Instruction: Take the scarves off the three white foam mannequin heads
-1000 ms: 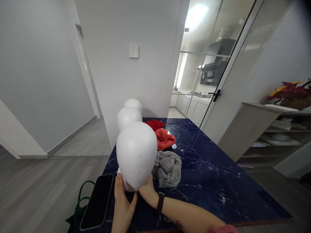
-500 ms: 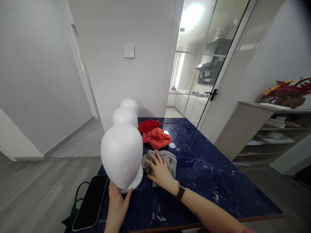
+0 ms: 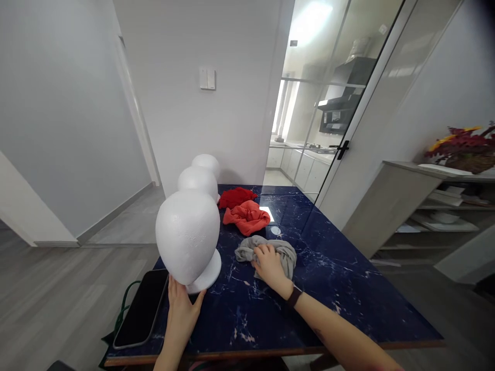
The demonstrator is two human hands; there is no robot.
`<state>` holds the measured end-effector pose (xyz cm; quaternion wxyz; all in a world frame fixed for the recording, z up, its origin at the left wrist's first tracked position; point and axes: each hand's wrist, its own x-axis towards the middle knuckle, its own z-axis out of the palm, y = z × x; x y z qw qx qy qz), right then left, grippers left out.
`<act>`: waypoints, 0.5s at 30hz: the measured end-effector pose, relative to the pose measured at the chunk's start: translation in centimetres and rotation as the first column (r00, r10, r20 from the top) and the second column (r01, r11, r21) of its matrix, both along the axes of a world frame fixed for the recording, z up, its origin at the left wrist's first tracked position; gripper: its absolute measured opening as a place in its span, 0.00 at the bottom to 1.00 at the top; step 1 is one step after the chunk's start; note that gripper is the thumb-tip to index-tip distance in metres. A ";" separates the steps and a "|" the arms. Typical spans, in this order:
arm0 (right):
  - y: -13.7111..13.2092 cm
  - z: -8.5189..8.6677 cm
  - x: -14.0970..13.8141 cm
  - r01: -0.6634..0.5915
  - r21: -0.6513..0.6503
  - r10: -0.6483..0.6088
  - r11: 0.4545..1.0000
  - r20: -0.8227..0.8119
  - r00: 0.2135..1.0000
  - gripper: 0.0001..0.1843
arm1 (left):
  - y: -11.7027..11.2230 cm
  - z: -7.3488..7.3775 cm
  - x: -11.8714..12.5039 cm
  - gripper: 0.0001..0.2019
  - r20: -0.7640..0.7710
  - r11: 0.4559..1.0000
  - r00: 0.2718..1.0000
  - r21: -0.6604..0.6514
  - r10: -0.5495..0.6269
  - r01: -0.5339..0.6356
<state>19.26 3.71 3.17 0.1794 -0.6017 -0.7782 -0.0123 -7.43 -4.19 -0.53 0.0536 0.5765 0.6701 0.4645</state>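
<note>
Right hand (image 3: pixel 269 265) dragged grey cloth (image 3: pixel 266 251) away from foam head (image 3: pixel 188 237)

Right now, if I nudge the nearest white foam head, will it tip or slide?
The nearest foam head looks light, so it would probably slide easily on the glossy table. Wide above its small base, it may tip. The left hand touches its underside.

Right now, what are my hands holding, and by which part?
The left hand steadies the nearest foam head at its base. The right hand grips the grey cloth at its bunched middle.
</note>
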 end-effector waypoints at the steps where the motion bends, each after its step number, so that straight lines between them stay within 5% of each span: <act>1: -0.2 0.1 -1.0 -0.033 -0.007 0.033 0.999 -0.017 0.999 0.15 | 0.1 -0.1 -0.1 0.37 -0.028 1.000 1.000 -0.012 -0.011 0.010; 4: -0.7 2.3 -2.8 -0.218 -0.107 0.208 0.970 -0.102 0.973 0.24 | 0.0 0.0 -0.2 0.36 -0.070 0.999 0.997 -0.026 -0.027 0.025; 6: -0.9 5.2 -2.5 -0.423 -0.153 0.386 0.893 -0.219 0.896 0.34 | -0.5 0.6 0.0 0.37 -0.067 1.000 0.998 -0.002 -0.019 0.019; 8: -0.9 8.3 -1.0 -0.527 -0.067 0.465 0.847 -0.388 0.796 0.35 | -1.4 1.5 0.4 0.38 -0.053 0.999 0.998 0.053 0.014 -0.012; 11: 0.4 10.3 2.9 -0.296 0.124 0.304 0.947 -0.648 0.699 0.24 | -3.2 2.7 1.6 0.31 -0.028 0.982 0.998 0.181 0.058 -0.052; 13: 2.0 8.8 6.1 -0.034 0.136 0.126 0.990 -0.753 0.646 0.24 | -4.3 3.2 2.6 0.22 -0.054 0.973 0.998 0.230 -0.015 0.027; 15: 3.7 5.8 9.2 0.198 0.076 -0.074 0.977 -0.755 0.652 0.26 | -4.9 3.5 3.6 0.13 -0.089 0.954 0.987 0.260 -0.132 0.151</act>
